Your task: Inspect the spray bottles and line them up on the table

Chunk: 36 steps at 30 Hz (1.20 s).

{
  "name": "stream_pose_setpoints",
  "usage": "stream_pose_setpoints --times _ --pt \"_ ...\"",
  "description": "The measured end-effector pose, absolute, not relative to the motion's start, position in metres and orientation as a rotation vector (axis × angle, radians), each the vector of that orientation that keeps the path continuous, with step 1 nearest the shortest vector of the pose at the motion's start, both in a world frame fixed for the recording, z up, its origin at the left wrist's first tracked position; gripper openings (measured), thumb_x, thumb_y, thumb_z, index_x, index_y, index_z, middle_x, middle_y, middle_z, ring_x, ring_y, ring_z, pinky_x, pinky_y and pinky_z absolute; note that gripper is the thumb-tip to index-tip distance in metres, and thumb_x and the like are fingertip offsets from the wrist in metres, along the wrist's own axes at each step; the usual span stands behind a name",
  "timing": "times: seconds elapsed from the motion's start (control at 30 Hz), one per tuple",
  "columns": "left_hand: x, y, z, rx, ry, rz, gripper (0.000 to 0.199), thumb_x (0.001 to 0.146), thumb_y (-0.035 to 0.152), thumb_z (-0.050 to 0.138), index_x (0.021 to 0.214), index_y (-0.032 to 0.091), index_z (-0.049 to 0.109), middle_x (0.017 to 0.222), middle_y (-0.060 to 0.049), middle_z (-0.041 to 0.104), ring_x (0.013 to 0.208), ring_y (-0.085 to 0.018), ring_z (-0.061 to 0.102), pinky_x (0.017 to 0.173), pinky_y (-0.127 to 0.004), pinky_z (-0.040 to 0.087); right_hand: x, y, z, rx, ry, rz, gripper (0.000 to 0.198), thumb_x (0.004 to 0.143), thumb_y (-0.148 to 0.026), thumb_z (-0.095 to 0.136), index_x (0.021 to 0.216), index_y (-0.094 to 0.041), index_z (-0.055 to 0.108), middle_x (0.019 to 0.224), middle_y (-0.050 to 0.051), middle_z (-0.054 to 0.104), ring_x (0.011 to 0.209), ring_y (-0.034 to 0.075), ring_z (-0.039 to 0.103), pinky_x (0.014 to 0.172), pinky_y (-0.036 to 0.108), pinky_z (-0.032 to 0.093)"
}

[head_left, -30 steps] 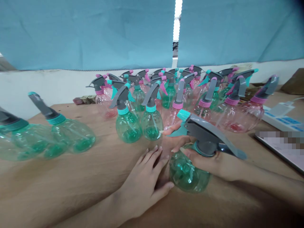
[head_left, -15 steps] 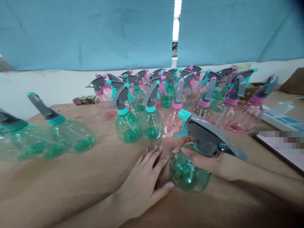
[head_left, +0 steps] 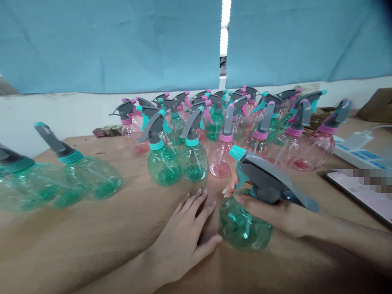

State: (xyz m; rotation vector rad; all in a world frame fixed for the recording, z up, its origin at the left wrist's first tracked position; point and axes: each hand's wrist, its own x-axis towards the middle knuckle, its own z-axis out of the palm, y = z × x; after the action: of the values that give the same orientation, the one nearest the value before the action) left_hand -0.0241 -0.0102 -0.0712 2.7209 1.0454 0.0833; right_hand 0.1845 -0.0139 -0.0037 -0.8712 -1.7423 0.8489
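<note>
My right hand (head_left: pixel 277 214) is wrapped round the neck of a green spray bottle (head_left: pixel 245 230) with a grey head and a turquoise nozzle. Its thumb crosses below the head, and some fingertips reach out on the far side by the turquoise trigger; the rest of the fingers are hidden. The bottle stands on the wooden table (head_left: pixel 134 237). Just left of it, my left hand (head_left: pixel 186 228) lies flat on the tabletop with its fingers spread, holding nothing. Ahead of that hand are two green spray bottles (head_left: pixel 163 165) with turquoise collars.
Behind stand many pink and green spray bottles (head_left: pixel 222 159) in a cluster. More green spray bottles (head_left: pixel 102 175) stand at the left. On the right lie a phone (head_left: pixel 352 185) and a white power strip (head_left: pixel 359 151). A blue curtain (head_left: pixel 122 45) hangs at the back.
My right fingers have shifted from the front of the bottle up and outward beside the trigger. The view has moved slightly; my left hand has stayed in place.
</note>
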Motion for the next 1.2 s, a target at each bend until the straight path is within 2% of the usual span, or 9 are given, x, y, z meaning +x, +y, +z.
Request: stream_pose_setpoints --times 0.17,0.23,0.33,0.47,0.67,0.8,0.9,1.07,1.2 --pt "-0.024 -0.009 -0.073 2.724 1.036 0.126 0.061 0.094 0.050 0.048 0.143 0.014 0.039 0.153 -0.017 0.035 0.141 -0.032 0.029 0.110 -0.057 0.033 0.189 -0.010 -0.018 -0.879 -1.800 0.911 0.030 0.075 -0.014 0.053 0.096 -0.031 0.065 0.077 -0.003 0.070 0.072 0.019 0.070 0.062 0.029 0.059" --pt "-0.025 -0.010 -0.074 2.725 1.026 0.164 0.061 0.093 0.048 0.050 0.143 0.015 0.039 0.152 -0.017 0.036 0.140 -0.033 0.031 0.109 -0.058 0.034 0.188 -0.009 -0.026 -0.888 -1.789 0.904 0.026 0.079 -0.016 0.053 0.096 -0.029 0.067 0.081 -0.001 0.072 0.081 0.019 0.071 0.069 0.029 0.060" --pt "-0.026 -0.010 -0.075 2.723 1.017 0.206 0.060 0.092 0.047 0.053 0.142 0.017 0.039 0.150 -0.018 0.039 0.138 -0.035 0.035 0.107 -0.058 0.036 0.185 -0.009 -0.033 -0.917 -1.751 0.824 0.018 0.080 -0.018 0.054 0.086 -0.028 0.069 0.085 0.000 0.073 0.090 0.020 0.071 0.080 0.030 0.059" --pt "-0.025 -0.010 -0.074 2.700 1.006 0.226 0.063 0.089 0.048 0.057 0.140 0.015 0.039 0.147 -0.019 0.041 0.136 -0.036 0.037 0.106 -0.059 0.036 0.179 -0.011 -0.033 -0.934 -1.735 0.770 0.017 0.081 -0.023 0.055 0.092 -0.027 0.068 0.085 0.001 0.073 0.089 0.021 0.071 0.077 0.032 0.060" --pt "-0.025 -0.014 -0.068 2.563 0.976 0.339 0.069 0.082 0.047 0.063 0.138 0.017 0.037 0.144 -0.016 0.045 0.132 -0.034 0.042 0.106 -0.055 0.038 0.171 -0.014 -0.021 -0.965 -1.722 0.788 0.040 0.076 -0.022 0.055 0.114 -0.030 0.065 0.088 0.001 0.073 0.080 0.023 0.071 0.071 0.037 0.061" --pt "-0.026 -0.017 -0.066 2.453 0.967 0.450 0.072 0.078 0.047 0.067 0.135 0.016 0.035 0.139 -0.017 0.048 0.128 -0.034 0.045 0.104 -0.054 0.040 0.162 -0.017 -0.017 -0.932 -1.670 0.848 0.044 0.074 -0.022 0.058 0.116 -0.032 0.064 0.098 0.002 0.073 0.084 0.025 0.071 0.071 0.040 0.061" --pt "-0.027 -0.019 -0.065 2.394 0.949 0.515 0.073 0.077 0.048 0.069 0.133 0.017 0.036 0.138 -0.017 0.049 0.128 -0.035 0.046 0.104 -0.055 0.041 0.153 -0.019 -0.017 -0.894 -1.659 0.893 0.044 0.075 -0.020 0.059 0.116 -0.033 0.064 0.109 0.002 0.072 0.089 0.024 0.071 0.078 0.041 0.060" --pt "-0.033 -0.024 -0.064 2.373 0.936 0.660 0.089 0.073 0.051 0.072 0.142 0.020 0.026 0.144 -0.017 0.043 0.133 -0.037 0.041 0.107 -0.058 0.036 0.136 -0.020 -0.020 -0.900 -1.657 0.914 0.037 0.078 -0.025 0.062 0.114 -0.030 0.064 0.101 0.002 0.072 0.084 0.023 0.072 0.074 0.039 0.061" --pt "-0.047 -0.027 -0.063 2.329 1.009 0.680 0.098 0.074 0.054 0.072 0.148 0.022 0.016 0.149 -0.017 0.039 0.137 -0.038 0.037 0.108 -0.058 0.036 0.120 -0.019 -0.021 -0.870 -1.692 0.850 0.036 0.078 -0.032 0.068 0.114 -0.029 0.063 0.106 0.002 0.071 0.093 0.023 0.068 0.087 0.040 0.056"
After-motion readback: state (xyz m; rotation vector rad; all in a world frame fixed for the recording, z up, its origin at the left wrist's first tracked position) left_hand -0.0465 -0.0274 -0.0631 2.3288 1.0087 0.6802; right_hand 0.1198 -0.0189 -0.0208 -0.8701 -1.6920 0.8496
